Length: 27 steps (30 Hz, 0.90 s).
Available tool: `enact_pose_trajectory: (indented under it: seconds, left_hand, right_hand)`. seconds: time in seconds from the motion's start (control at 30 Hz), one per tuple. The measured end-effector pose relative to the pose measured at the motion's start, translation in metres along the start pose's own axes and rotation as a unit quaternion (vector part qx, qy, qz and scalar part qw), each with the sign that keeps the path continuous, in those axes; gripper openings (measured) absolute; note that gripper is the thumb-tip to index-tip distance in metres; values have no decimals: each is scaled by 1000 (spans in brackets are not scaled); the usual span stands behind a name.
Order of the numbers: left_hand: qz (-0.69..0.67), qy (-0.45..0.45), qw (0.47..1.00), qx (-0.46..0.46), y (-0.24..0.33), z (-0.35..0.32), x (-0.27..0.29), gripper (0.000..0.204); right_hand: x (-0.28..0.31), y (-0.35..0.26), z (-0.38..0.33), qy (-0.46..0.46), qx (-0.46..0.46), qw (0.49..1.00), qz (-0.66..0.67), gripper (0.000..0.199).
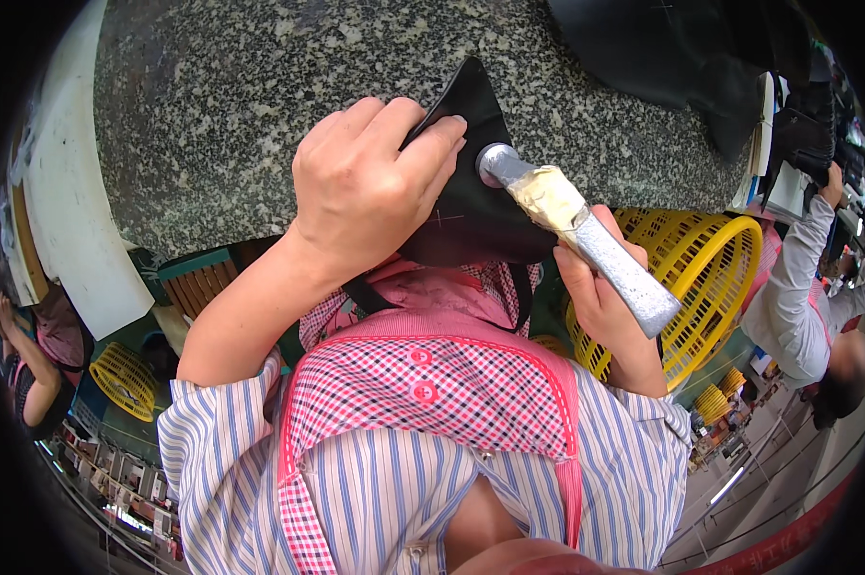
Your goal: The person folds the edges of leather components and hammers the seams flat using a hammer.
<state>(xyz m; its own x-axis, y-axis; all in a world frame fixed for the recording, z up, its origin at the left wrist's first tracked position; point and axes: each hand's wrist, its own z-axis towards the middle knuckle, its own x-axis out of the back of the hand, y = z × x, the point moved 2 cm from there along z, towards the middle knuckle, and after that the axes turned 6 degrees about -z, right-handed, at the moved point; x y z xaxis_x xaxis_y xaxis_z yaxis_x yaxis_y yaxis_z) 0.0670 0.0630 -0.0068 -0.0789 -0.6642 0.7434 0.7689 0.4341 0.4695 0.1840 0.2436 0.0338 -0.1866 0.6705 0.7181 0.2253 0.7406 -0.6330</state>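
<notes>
My left hand (365,177) is closed on a black sheet of leather-like material (471,110), its fingers bent over the upper left edge. The piece lies at the near edge of the speckled stone slab, and its lower part hangs over my lap. In my right hand (610,297) is a metal hammer (614,264) with a round face at one end, a flared other end and yellowish wrapping round its middle. The round face is on or just over the black piece, right of my left fingers; contact cannot be told. The hammer hides part of my right hand.
The speckled stone slab (231,125) fills the area ahead. More black material (662,57) lies at its far right. A yellow plastic basket (715,278) stands beside my right forearm. White board (87,211) is at the left. Another person (796,297) works at the right.
</notes>
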Motion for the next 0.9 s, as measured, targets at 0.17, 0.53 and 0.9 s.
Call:
enact_pose_trajectory:
  seconds: [0.17,0.53,0.9]
  left_hand:
    - [-4,-21,1000,3,1,4,3,18]
    - [-4,-32,999,1,-2,3,2,17]
    - [-149,-87,985,-30,-22,-3,23,28]
  right_hand:
    - [11,-4,6,33,10,999,30,15]
    - [44,-12,35,67,-39,993,-91,17]
    - [31,-18,36,50,11,997,-59,15]
